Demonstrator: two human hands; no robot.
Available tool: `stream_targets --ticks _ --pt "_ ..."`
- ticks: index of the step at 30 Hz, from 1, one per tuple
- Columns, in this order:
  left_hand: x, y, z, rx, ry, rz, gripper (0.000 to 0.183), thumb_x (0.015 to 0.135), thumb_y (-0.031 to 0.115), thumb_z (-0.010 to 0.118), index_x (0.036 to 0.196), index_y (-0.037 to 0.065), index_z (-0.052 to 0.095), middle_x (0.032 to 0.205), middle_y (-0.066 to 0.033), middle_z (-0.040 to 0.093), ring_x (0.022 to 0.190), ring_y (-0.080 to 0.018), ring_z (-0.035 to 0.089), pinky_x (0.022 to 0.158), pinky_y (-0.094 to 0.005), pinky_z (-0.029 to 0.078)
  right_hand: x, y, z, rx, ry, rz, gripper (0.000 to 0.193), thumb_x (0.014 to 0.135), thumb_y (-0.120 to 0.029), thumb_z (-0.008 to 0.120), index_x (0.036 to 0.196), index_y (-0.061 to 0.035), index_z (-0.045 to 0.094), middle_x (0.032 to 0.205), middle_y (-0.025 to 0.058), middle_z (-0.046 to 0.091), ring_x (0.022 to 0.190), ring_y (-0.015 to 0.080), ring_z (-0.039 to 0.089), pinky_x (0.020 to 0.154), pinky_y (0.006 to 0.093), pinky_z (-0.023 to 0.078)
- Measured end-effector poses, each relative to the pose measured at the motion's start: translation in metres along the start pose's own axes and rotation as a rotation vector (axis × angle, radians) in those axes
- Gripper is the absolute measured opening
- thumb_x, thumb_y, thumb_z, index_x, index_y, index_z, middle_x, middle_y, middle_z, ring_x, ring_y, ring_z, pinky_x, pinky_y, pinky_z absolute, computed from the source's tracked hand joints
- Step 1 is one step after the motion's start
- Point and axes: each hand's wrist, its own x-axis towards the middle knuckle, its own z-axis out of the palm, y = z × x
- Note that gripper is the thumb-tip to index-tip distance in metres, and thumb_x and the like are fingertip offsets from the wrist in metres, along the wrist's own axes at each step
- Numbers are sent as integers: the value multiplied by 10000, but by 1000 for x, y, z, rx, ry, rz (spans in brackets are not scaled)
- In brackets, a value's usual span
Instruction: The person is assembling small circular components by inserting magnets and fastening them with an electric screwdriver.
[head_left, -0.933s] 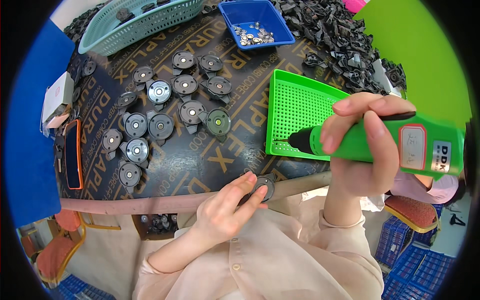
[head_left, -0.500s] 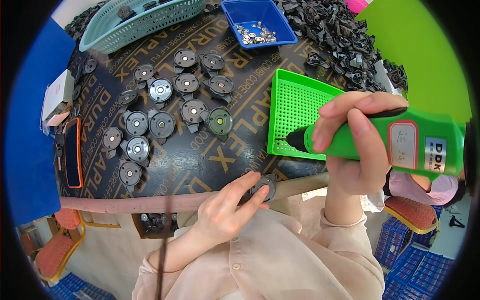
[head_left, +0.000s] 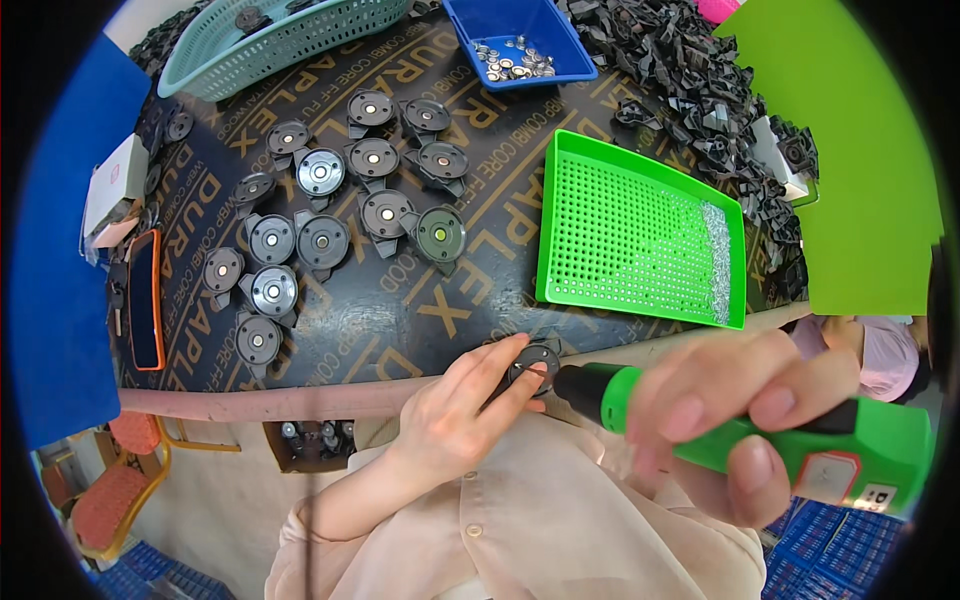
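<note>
My left hand (head_left: 455,415) holds a round dark grey plastic part (head_left: 538,362) down at the table's front edge, fingers pressed on its near left side. Wrapped in my right hand (head_left: 735,415) is a green electric screwdriver (head_left: 690,440) with a black nose. Its tip points left and meets the round part beside my left fingertips; whether a screw is on the bit is too small to tell. Several similar round parts, such as this one (head_left: 323,240), lie in a loose group on the left half of the table. The green perforated tray (head_left: 600,225) holds small silver screws (head_left: 717,262) along its right end.
A blue bin (head_left: 520,72) with small metal pieces and a pale green basket (head_left: 290,55) stand at the back. Black plastic parts (head_left: 690,90) are heaped far right. An orange-edged phone (head_left: 147,300) lies at left. Another person (head_left: 870,350) shows at right.
My right hand has brought the screwdriver from over the green tray down toward me, to the round part. My left hand stays almost in place, holding that part.
</note>
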Motion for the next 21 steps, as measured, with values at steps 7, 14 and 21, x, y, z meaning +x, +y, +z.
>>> stream_targets --ticks 7,14,21 --pt "2 2 -1 32 -9 18 302 734 188 751 972 16 682 1101 -163 635 856 -237 648 647 -272 551 10 11 1 -7 -160 -79 239 888 -41 553 1053 -29 380 841 216 632 508 253 616 446 360 535" --pt "1 2 -1 53 -9 32 300 728 186 760 964 19 685 1093 -164 642 853 -238 648 674 -277 556 18 9 -3 3 -295 -87 246 887 -58 560 1047 -25 376 872 205 626 530 248 630 459 381 538" --pt "-3 2 6 34 45 14 343 675 194 785 970 45 696 1058 -138 661 841 -220 657 653 -262 552 33 33 -21 -3 229 -202 233 884 -60 429 1089 33 488 917 269 593 452 215 531 438 340 476"
